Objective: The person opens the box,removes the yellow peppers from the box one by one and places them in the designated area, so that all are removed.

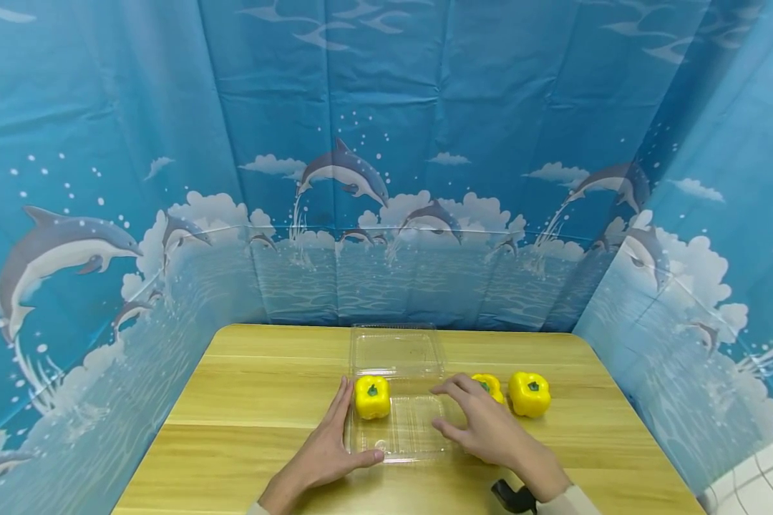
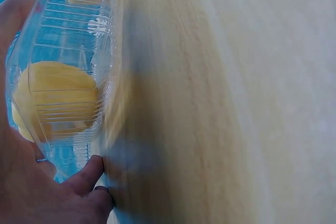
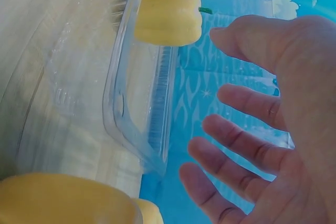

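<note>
A clear plastic clamshell box [image 1: 415, 429] lies unfolded on the table, its lid [image 1: 396, 350] toward the back. One yellow bell pepper [image 1: 372, 404] with a green stem sits in the left part of its base. Along the box's left side, my left hand [image 1: 322, 447] rests with fingers extended, the thumb spread by the front edge. My right hand [image 1: 489, 429] hovers over the box's right side, fingers spread and holding nothing. Beyond it are two more yellow peppers: one [image 1: 492, 385] partly hidden by the hand, the other [image 1: 530, 395] fully visible.
The wooden table [image 1: 245, 400] has rounded back corners. A blue dolphin-print curtain [image 1: 386, 279] hangs behind and on both sides. Beside the right wrist, near the front, is a black object [image 1: 514, 497]. White tiles [image 1: 760, 476] show at the lower right.
</note>
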`<state>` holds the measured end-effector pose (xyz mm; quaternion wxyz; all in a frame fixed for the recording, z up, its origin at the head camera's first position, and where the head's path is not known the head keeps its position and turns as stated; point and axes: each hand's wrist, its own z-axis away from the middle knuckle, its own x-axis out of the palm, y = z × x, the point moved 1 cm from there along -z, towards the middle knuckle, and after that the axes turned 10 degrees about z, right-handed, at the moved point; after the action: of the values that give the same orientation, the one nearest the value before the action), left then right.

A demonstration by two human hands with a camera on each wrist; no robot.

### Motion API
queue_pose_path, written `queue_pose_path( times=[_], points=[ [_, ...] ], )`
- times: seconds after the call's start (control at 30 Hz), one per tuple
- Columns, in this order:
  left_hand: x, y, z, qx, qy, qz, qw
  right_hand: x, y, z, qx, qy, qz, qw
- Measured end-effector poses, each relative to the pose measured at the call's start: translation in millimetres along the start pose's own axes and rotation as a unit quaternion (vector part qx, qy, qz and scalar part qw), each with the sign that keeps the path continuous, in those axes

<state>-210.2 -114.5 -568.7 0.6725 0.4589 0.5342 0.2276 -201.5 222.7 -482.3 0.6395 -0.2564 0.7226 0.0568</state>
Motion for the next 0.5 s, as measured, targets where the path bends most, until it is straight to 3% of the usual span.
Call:
queue_pose_path(
  times=[0.5],
  points=[
    [1.1, -2.4, -0.5, 0.0, 0.0, 0.002, 1.0, 10.3, -5.0, -10.8, 0.0, -0.005, -0.019, 1.0]
  ],
)
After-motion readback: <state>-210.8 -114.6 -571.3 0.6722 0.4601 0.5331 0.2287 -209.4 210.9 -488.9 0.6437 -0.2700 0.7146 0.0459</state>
